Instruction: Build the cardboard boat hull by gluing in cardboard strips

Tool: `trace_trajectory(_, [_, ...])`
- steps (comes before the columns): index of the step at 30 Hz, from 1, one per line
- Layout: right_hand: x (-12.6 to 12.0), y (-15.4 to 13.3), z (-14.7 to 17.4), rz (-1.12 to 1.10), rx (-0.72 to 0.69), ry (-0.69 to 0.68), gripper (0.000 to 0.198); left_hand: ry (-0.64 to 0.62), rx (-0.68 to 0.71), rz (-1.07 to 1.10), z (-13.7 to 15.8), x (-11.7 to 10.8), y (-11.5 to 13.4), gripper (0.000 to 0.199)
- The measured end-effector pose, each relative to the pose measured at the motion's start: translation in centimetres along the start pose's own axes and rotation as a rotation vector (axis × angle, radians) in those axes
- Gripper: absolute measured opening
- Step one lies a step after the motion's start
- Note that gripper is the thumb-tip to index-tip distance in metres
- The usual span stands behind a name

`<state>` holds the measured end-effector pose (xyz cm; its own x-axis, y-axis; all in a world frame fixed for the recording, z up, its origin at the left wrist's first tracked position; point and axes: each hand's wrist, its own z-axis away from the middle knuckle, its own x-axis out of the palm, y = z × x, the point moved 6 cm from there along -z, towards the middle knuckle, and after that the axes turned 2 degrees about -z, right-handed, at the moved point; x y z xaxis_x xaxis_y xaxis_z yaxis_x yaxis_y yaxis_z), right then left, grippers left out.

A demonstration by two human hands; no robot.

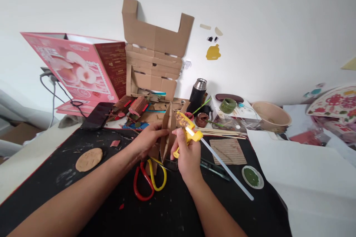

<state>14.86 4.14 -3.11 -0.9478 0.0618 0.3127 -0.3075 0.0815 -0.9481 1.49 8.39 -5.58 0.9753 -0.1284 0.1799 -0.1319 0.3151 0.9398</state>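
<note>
My left hand (151, 137) pinches a piece of brown cardboard (167, 129) held upright over the middle of the black mat. In my right hand (187, 155) is a yellow hot glue gun (186, 124), its tip pointing up and left beside the cardboard. A long clear glue stick (228, 169) sticks out of the gun's back toward the lower right. Below the cardboard lie scissors (144, 183) with one red and one yellow handle loop; their blades are partly hidden. Whether the glue gun's tip touches the cardboard, I cannot tell.
A round tan disc (89, 159) lies left on the black mat (111, 207). Corrugated cardboard (228, 151) and a lid with green paint (252, 177) lie right. Behind are a black thermos (197, 94), a phone (97, 116), a pink box (78, 68) and a beige bowl (271, 114).
</note>
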Motion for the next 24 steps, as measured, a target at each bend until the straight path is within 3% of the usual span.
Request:
trace_trajectory(6, [-1.0,-1.0,-0.4,0.021,-0.035,0.098,0.063,0.236,0.215,0.016,0.6,-1.9,3.1,0.042])
trace_trajectory(14, [-0.9,0.2,-0.9,0.057,0.068,0.059,0.069,0.185,0.425,-0.244,2.3,-0.8,5.0,0.032])
trace_trajectory(24, [-0.5,1.2,-0.6,0.096,0.118,0.007,0.066,0.167,0.483,-0.424,3.4,0.3,4.9,0.03])
